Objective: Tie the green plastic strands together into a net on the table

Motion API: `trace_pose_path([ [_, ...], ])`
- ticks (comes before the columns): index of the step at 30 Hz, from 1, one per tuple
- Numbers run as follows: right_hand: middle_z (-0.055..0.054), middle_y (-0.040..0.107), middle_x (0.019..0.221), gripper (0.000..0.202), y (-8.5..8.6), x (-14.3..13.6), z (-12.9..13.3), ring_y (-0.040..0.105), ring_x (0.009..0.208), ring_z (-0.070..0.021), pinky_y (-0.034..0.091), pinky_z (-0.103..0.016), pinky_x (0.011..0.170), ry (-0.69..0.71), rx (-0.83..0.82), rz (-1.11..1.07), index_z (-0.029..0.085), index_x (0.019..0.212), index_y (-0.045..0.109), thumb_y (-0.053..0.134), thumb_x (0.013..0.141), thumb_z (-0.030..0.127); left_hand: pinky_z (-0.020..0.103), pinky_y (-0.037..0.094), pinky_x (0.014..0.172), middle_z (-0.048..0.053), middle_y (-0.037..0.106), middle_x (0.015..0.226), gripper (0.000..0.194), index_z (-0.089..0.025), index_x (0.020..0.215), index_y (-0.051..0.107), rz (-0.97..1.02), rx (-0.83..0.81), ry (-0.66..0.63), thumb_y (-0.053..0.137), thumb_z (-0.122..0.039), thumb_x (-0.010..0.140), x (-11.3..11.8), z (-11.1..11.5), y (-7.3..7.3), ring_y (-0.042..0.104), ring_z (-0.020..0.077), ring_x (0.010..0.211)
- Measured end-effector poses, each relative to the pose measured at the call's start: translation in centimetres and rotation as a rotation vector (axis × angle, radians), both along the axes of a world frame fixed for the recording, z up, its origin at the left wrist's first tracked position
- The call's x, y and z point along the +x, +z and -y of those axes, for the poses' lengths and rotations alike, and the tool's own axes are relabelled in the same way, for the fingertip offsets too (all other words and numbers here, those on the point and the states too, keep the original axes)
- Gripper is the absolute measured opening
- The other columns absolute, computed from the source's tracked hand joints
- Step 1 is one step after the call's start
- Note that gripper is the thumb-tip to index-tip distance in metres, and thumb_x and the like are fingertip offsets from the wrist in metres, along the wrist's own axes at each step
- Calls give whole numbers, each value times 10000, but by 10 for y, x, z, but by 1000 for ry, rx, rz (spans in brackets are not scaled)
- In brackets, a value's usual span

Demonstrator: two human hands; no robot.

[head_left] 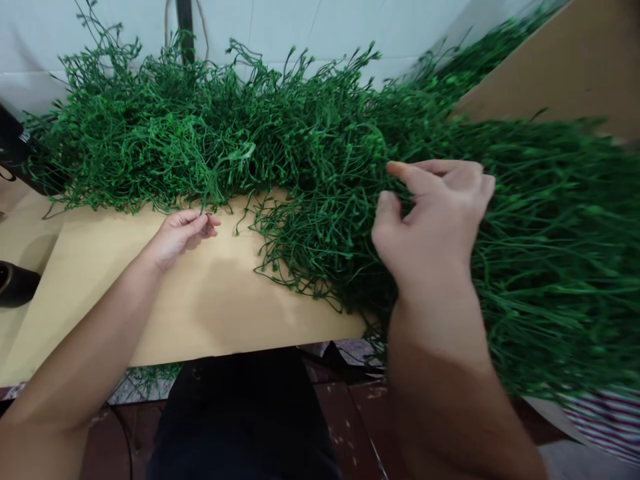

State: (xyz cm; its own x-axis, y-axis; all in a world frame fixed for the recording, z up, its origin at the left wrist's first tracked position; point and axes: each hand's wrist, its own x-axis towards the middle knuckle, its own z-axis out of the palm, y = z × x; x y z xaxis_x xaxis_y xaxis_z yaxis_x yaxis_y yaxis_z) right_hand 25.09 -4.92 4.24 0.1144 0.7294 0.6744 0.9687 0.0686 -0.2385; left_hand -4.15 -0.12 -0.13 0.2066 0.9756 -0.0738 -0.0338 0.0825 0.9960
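The left hand [183,233] has its thumb and forefinger drawn together; whether they pinch a thin stem, I cannot tell. The right hand [433,210] has thumb and forefinger parted, the other fingers curled in. Green stems [320,127] with small budded tips lie beneath the right fingers, spread on to their right, and heap just beyond the left fingertips. Under the left fingers lies a tan board [115,280]. Farther left of those fingers stands a dark cup [19,285]. Beyond the right fingers, rightward, a brown panel [560,67] leans over the stems; farthest off is a pale wall [280,27].
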Motion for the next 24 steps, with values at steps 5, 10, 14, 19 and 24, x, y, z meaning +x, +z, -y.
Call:
trace_pose_path([
  [5,-149,605,1027,353,-6,-51,2,560,993,-249,470,-429,858,384,-211,-198,127,1075,642,463,856,338,227,447,717,34,710,780,205,-163,613,661,-314,189,-99,614,-271,780,16,13,-4,605,119,729],
  [10,-83,601,902,217,-20,-99,-16,549,760,-150,458,-310,711,627,-506,-456,124,908,580,541,808,312,247,437,653,13,648,653,145,-165,667,650,-438,321,-253,578,-229,775,30,22,-7,572,128,641],
  [14,-5,569,736,111,-26,-107,-26,509,644,-99,429,-255,654,666,-451,-708,148,862,555,501,812,231,257,438,645,19,648,670,146,-172,724,664,-524,408,-305,573,-264,790,30,21,-8,570,140,656],
  [19,5,563,703,134,-36,-108,-25,518,634,-96,434,-244,639,798,-537,-830,152,847,559,428,826,170,296,488,748,55,685,784,112,-173,743,697,-492,366,-397,636,-266,736,27,19,-5,617,172,768],
  [24,-21,553,706,181,-41,-106,-17,517,683,-120,425,-266,664,901,-572,-644,161,704,527,427,846,208,311,478,894,51,702,879,117,-185,694,727,-385,217,-491,646,-260,731,11,14,5,627,164,887],
])
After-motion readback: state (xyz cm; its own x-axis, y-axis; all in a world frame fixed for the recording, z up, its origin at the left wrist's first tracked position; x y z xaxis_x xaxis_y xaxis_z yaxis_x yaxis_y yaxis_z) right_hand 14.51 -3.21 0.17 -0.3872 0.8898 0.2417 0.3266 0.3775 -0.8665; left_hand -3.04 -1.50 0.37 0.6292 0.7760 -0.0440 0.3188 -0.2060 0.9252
